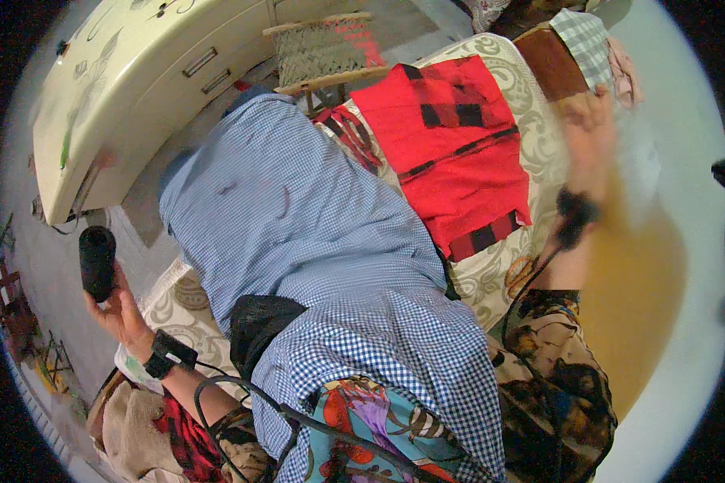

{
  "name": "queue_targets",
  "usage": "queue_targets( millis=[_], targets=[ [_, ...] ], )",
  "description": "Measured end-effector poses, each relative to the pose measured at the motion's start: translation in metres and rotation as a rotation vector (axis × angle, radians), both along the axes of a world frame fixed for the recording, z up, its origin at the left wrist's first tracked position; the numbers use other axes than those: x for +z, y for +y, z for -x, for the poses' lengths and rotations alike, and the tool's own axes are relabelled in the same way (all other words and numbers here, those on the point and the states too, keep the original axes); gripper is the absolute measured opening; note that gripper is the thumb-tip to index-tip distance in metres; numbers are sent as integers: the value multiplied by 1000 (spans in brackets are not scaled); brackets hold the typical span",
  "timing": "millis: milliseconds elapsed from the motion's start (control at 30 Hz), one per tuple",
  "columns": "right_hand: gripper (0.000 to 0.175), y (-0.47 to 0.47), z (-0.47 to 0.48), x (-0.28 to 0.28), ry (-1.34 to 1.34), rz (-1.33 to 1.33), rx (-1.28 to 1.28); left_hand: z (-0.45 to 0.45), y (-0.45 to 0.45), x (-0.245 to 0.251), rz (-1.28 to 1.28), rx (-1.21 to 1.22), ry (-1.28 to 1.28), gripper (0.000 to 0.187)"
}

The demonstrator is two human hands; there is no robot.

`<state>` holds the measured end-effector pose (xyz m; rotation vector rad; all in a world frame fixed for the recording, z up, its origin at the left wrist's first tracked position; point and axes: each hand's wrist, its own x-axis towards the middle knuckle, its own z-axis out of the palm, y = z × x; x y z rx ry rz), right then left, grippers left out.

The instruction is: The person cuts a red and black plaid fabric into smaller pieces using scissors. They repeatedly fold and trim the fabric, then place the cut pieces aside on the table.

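My left hand (119, 315) is raised at the left, gripping a black cylindrical object (98, 262) from below. At the upper right, my right hand (586, 130) is blurred beside a flat brown surface (553, 63) and a grey-and-white checked cloth (583, 48); whether it holds anything is unclear. A blue-and-white gingham cloth (314, 223) drapes over my lap and legs. Just to its right, a red fabric piece (453, 163) with black plaid patches lies flat on a patterned cushion (489, 290).
A cream cabinet (157, 90) with handles stands at the upper left. Behind the gingham cloth is a low woven stool (326, 54). Beige and red-black cloths (139, 428) are heaped at the lower left. Black cables (344, 438) run from both wrist straps; one crosses my lap.
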<state>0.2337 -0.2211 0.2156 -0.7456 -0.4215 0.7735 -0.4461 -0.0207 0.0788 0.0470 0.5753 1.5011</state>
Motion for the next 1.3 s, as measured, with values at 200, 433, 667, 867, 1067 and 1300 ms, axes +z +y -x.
queue_targets(
  millis=[200, 433, 667, 867, 1067, 1300],
  targets=[
    [11, -18, -7, 9, -60, 45, -149, 26, 2, -5, -26, -14, -8, 43],
    [19, -45, -64, 49, -294, 113, -381, 43, 7, -2, 62, 65, 338, 43],
    [24, -80, -122, 32, -203, 154, -546, 75, 5, -15, 62, 191, 298, 42],
    [35, -133, -243, -8, -516, 577, -801, 126, 6, -33, 10, 191, 635, 42],
    [45, -221, -344, -26, -2696, 1510, -949, 186, 13, -50, -20, 146, 776, 44],
    [35, -242, -388, 19, -1910, 2023, -956, 214, 17, -49, -52, 142, 893, 44]
  ],
)
